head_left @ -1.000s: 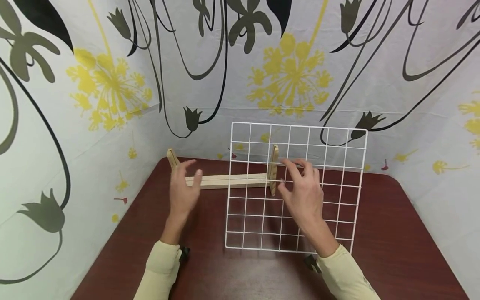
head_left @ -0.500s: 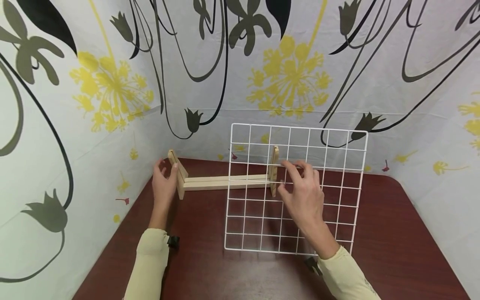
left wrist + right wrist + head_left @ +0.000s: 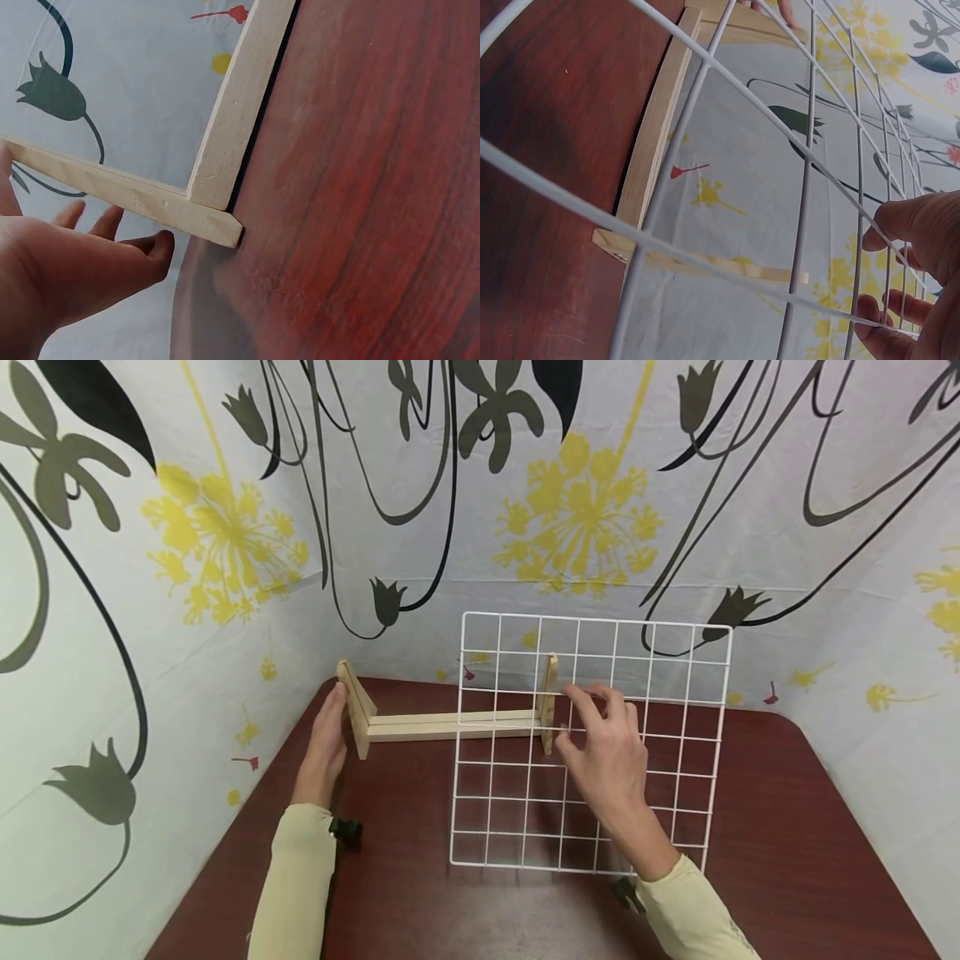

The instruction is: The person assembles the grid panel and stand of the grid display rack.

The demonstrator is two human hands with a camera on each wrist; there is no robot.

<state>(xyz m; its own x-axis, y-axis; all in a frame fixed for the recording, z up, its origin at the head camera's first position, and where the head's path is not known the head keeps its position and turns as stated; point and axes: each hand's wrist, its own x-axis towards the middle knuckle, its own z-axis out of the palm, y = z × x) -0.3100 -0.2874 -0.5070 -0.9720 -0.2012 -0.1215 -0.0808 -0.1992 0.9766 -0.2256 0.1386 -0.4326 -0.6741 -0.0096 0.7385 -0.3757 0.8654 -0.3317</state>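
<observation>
A white wire grid panel (image 3: 585,818) stands up over the table in the head view. My right hand (image 3: 607,752) holds it by the wires near its middle; in the right wrist view thumb and fingers (image 3: 911,221) curl through the squares. Behind the panel lies a pale wooden stand (image 3: 427,727), a long bar with a slanted upright at each end. Along the outer side of its left upright (image 3: 352,702) is my left hand (image 3: 324,743). The left wrist view has that hand (image 3: 90,262) beside the upright, thumb at its edge, the other fingers loosely bent and not wrapped round it.
The dark red-brown table (image 3: 405,893) carries the stand toward its back edge. A white cloth with flower prints (image 3: 420,527) hangs close behind the table and on both sides.
My left hand has moved left, from in front of the stand's left end to the outer side of its upright. My right hand and the grid panel stay nearly in place, the panel slightly lower.
</observation>
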